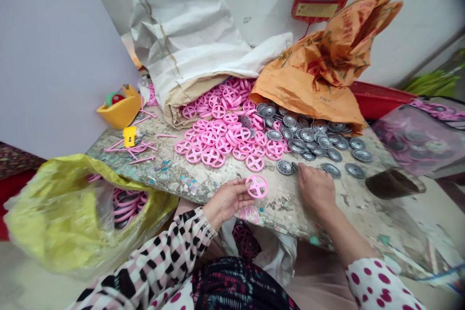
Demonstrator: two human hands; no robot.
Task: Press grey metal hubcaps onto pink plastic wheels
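My left hand (pixel 229 199) pinches a pink plastic wheel (pixel 257 186) with crossed spokes by its left edge, just above the front of the worktable. To the right, my right hand (pixel 318 188) rests low on the tabletop with its fingers curled. A dark grey edge shows at its fingertips, apparently a grey disc held there and mostly hidden. Just left of those fingers lies another grey round disc (pixel 285 168), shaped like a hubcap. Behind my hands are a heap of pink wheels (pixel 218 138) and a pile of grey discs (pixel 308 136).
A white sack (pixel 196 24) and an orange sack (pixel 312 72) spill the parts onto the worn table (pixel 170 174). A brown cup-like container (pixel 394 183) lies at right. Pink rods (pixel 143 150) and a yellow tape dispenser (pixel 121 109) are at left, above a yellow bag (pixel 61 213).
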